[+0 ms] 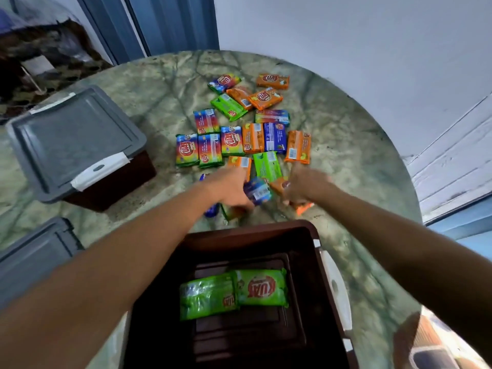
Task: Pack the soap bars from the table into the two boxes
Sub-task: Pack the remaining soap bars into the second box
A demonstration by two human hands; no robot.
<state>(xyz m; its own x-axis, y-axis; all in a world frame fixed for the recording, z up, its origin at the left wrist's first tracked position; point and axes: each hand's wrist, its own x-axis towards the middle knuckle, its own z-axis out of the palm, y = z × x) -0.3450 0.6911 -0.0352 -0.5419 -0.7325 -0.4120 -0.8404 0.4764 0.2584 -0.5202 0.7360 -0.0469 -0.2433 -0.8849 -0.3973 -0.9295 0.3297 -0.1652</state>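
Your open box (pixel 247 235) sits at the 6 o'clock edge of the desk (pixel 346 145), and two green soap bars (pixel 234 290) already lie side by side on its floor. The second box (pixel 80 145) waits at 9 o'clock with its grey lid still on, and a loose grey lid (pixel 34 257) lies at about 8 o'clock.

You are in the picking step. Both hands reach into the near end of the soap pile (pixel 247 129), which spreads from the desk's centre toward 12 o'clock. Your left hand (pixel 229 191) is down among the bars with a blue bar (pixel 257 191) just at its right side; motion blur hides whether its fingers are clamped on anything, so I cannot tell. Your right hand (pixel 303 187) is curled over orange bars (pixel 303 207), and it appears to hold one, though the blur makes that uncertain too.

Most of the bars remain on the desk, so the job looks barely begun. Next, you likely need to secure a firm hold, lift clear of the pile, draw back toward 6 o'clock and lay the bars flat beside the green pair, keeping the rows tight. The lidded box will need opening later.
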